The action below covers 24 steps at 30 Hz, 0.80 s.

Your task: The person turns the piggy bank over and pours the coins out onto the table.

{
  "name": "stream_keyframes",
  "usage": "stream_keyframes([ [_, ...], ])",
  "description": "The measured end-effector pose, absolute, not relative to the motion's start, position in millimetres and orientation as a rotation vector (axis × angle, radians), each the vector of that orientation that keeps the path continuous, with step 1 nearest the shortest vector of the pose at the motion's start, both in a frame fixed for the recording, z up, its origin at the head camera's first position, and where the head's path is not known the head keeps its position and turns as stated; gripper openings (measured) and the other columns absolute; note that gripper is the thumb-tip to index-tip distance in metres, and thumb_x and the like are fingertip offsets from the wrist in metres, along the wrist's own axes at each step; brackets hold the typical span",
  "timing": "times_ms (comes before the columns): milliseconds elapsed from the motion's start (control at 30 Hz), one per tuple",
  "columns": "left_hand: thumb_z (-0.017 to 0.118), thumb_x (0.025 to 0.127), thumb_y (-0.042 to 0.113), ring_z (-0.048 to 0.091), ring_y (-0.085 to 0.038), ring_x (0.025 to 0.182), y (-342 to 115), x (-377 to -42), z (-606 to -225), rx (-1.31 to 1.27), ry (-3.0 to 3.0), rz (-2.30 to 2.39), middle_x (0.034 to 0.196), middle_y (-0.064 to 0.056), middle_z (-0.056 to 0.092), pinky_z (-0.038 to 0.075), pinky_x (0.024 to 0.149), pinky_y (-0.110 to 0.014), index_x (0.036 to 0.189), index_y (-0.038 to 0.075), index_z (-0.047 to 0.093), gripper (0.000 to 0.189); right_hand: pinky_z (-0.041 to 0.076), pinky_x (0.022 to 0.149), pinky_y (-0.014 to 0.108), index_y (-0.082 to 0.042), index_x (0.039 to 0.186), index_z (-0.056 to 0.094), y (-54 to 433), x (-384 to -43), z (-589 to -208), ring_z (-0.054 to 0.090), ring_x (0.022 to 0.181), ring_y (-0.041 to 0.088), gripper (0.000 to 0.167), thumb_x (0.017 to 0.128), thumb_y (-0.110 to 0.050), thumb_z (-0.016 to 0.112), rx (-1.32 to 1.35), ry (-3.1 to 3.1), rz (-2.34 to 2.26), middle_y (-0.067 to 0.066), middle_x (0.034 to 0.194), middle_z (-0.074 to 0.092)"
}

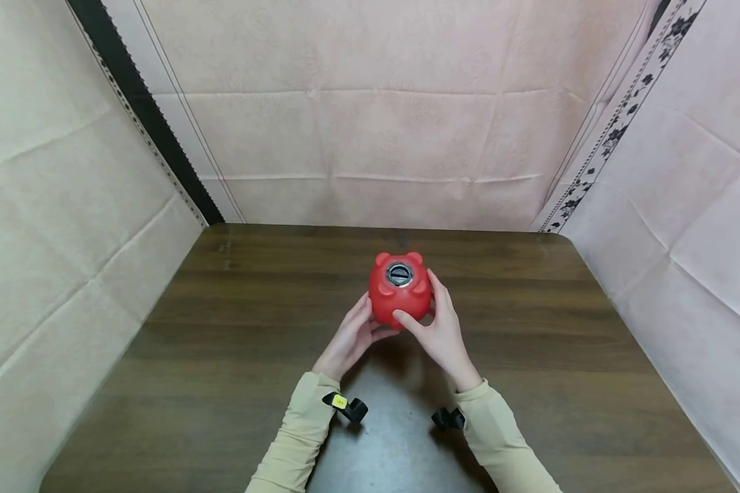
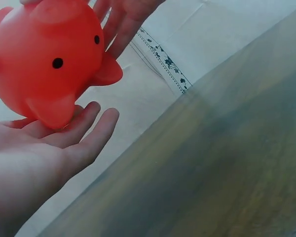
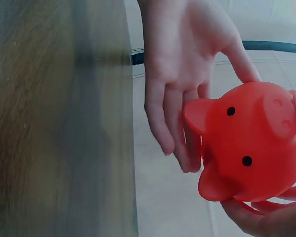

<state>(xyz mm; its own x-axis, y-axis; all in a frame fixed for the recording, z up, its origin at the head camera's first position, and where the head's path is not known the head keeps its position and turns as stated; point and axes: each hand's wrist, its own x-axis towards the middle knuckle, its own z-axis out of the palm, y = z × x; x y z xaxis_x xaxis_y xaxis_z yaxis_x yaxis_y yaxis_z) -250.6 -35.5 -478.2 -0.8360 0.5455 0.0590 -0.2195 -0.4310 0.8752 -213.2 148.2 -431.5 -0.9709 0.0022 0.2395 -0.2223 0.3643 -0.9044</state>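
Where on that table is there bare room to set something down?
Two broad patches of table look bare: between the left cloth wall and left sleeve, and between right sleeve and right cloth wall. The middle is crowded, where left hand and right hand hold the red pig figure; between the sleeves is tighter.

Left hand point(image 1: 353, 338) cupped, right hand point(image 1: 442, 338) curled, forearms point(image 1: 294, 431) extended
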Motion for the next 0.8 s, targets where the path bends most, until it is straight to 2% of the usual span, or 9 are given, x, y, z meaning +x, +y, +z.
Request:
stream_keyframes([
  [233, 0.039, 0.104, 0.035, 0.051, -0.022, 0.124, -34, -247, -485, 0.38, 1.064, 2.345, 0.144, -0.003, 0.043, 0.049, 0.099, -0.052, 0.15, 0.032, 0.028, 0.048, 0.052, 0.097, 0.048, -0.017, 0.155, 0.018, 147, -208, -430, 0.05, 0.127, 0.031, 0.085, 0.089, -0.035, 0.069, 0.205, -2.507, 1.622, 0.01, 0.15, 0.037],
  [400, 0.039, 0.104, 0.034, 0.05, -0.025, 0.126, -32, -246, -489, 0.306, 1.024, 2.363, 0.146, -0.004, 0.039, 0.049, 0.099, -0.052, 0.149, 0.034, 0.028, 0.046, 0.051, 0.099, 0.048, -0.014, 0.155, 0.017, 148, -207, -432, 0.048, 0.13, 0.031, 0.084, 0.09, -0.034, 0.067, 0.185, -2.542, 1.63, 0.011, 0.15, 0.036],
  [667, 0.042, 0.102, 0.041, 0.049, -0.027, 0.127, -31, -247, -492, 0.304, 1.044, 2.35, 0.151, -0.006, 0.033, 0.047, 0.101, -0.055, 0.15, 0.039, 0.026, 0.05, 0.049, 0.101, 0.048, -0.013, 0.154, 0.022, 150, -206, -439, 0.047, 0.13, 0.03, 0.079, 0.091, -0.032, 0.067, 0.205, -2.551, 1.59, 0.011, 0.149, 0.038],
  [800, 0.042, 0.102, 0.042, 0.048, -0.027, 0.127, -30, -247, -494, 0.284, 1.074, 2.361, 0.151, -0.008, 0.034, 0.049, 0.1, -0.052, 0.15, 0.039, 0.027, 0.051, 0.049, 0.101, 0.049, -0.014, 0.153, 0.025, 153, -205, -439, 0.045, 0.133, 0.03, 0.074, 0.093, -0.032, 0.064, 0.234, -2.558, 1.589, 0.01, 0.149, 0.038],
])
